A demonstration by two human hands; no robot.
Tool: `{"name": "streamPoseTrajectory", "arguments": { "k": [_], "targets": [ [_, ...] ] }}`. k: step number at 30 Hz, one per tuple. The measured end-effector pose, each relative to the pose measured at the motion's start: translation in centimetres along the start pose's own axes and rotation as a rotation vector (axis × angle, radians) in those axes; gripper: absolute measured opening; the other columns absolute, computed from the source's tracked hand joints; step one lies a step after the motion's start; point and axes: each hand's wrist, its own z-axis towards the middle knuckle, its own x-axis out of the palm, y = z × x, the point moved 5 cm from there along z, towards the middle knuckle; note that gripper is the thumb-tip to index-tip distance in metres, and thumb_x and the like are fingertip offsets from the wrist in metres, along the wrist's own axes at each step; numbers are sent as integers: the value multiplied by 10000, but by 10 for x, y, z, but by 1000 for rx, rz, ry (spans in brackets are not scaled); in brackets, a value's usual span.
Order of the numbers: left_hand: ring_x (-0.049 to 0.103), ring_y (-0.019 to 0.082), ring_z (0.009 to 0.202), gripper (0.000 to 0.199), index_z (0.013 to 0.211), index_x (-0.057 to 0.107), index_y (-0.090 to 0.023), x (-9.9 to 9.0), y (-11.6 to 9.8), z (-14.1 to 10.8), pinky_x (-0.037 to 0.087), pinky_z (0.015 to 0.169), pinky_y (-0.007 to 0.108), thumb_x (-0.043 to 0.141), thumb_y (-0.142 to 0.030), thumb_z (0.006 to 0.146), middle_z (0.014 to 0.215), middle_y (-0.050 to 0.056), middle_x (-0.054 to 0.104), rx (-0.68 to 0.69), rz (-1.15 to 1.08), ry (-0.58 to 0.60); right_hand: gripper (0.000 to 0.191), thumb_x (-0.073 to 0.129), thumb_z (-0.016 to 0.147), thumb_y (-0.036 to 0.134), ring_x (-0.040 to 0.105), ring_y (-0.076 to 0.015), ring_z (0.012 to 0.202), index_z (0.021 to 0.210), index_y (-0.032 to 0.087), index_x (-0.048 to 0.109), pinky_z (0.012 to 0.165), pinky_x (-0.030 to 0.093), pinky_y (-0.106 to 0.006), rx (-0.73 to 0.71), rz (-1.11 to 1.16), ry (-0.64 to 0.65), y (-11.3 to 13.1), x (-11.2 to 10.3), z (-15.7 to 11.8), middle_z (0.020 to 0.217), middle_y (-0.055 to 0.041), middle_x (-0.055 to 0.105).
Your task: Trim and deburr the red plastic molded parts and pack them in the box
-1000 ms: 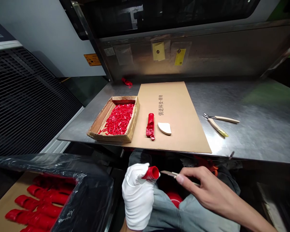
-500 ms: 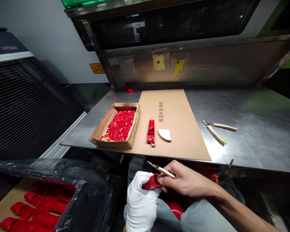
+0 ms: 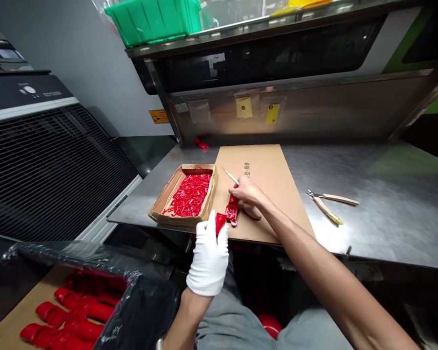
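My left hand (image 3: pixel 209 255), in a white glove, is closed round a red plastic part (image 3: pixel 220 222) near the front edge of the cardboard sheet; the glove hides much of that part. My bare right hand (image 3: pixel 248 192) holds a slim trimming knife (image 3: pixel 230 176) with a pale handle, its blade pointing away to the upper left. The fingers of this hand are also at the upper end of a second red plastic part (image 3: pixel 232 209) lying on the cardboard; whether they grip it I cannot tell. A pale wedge-shaped piece (image 3: pixel 252 211) lies partly under my right wrist.
A shallow cardboard box (image 3: pixel 160 219) of red scraps stands left on the cardboard sheet (image 3: pixel 270 170). Cutting pliers (image 3: pixel 324 198) lie right on the metal table (image 3: pixel 387 214). Lower left, a plastic-lined box (image 3: pixel 146 301) holds several red parts. A green bin (image 3: pixel 153 22) sits on the shelf above.
Both hands have moved from above my lap to the table, each still with its item. My right hand has reached the red part on the cardboard. The camera view has shifted.
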Motion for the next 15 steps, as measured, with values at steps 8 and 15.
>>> {"name": "streamPoseTrajectory", "arguments": {
  "k": [8,15],
  "targets": [
    [644,297,935,446,1332,540,-88,55,-14,59,521,785,374,469,-318,956,1068,169,633,47,475,213,359,600,919,485,493,-102,528,943,141,701,470,378,-224,-106,201,-65,-49,-85,-86,605,13,533],
    [588,411,1080,436,1232,578,-65,57,-35,69,482,876,536,564,-353,905,1166,258,603,76,433,163,375,659,846,546,595,-171,661,831,174,702,564,442,-268,-117,370,-19,-94,-75,-186,760,-48,679]
  ]
}}
